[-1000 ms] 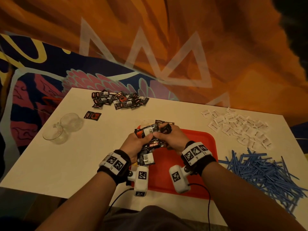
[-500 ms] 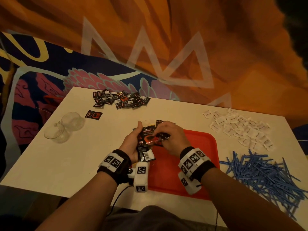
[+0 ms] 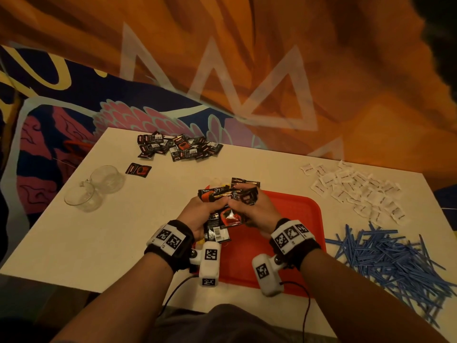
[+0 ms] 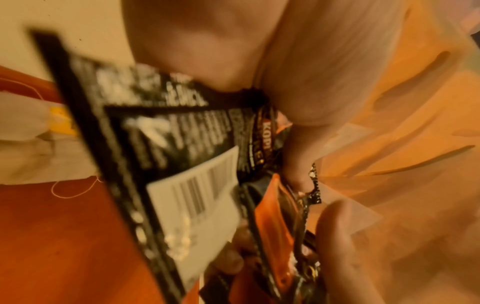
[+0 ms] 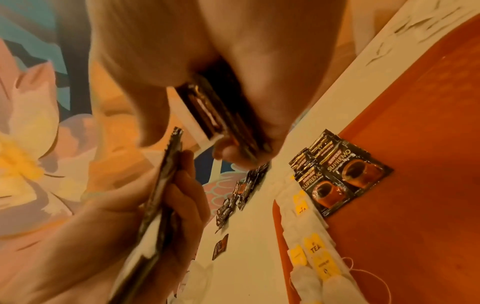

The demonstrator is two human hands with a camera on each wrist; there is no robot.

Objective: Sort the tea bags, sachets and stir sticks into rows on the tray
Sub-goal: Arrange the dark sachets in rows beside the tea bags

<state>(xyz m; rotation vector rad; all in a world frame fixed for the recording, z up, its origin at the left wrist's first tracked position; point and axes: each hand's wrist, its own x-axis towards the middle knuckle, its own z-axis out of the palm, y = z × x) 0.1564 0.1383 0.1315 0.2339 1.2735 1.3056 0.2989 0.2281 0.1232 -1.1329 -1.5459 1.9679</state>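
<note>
Both hands, left hand (image 3: 197, 214) and right hand (image 3: 249, 206), clutch a bundle of coffee sachets (image 3: 222, 214) above the red tray (image 3: 291, 219); next, I'd guess, laying them beside the sachet row (image 5: 337, 172).

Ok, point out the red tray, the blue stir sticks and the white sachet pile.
red tray (image 3: 291, 219): head view, bare floor.
blue stir sticks (image 3: 385, 258): head view, middle of pile.
white sachet pile (image 3: 356, 189): head view, centre.

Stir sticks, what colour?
Blue; the stir sticks lie in a loose pile, clearest in the head view.
</note>
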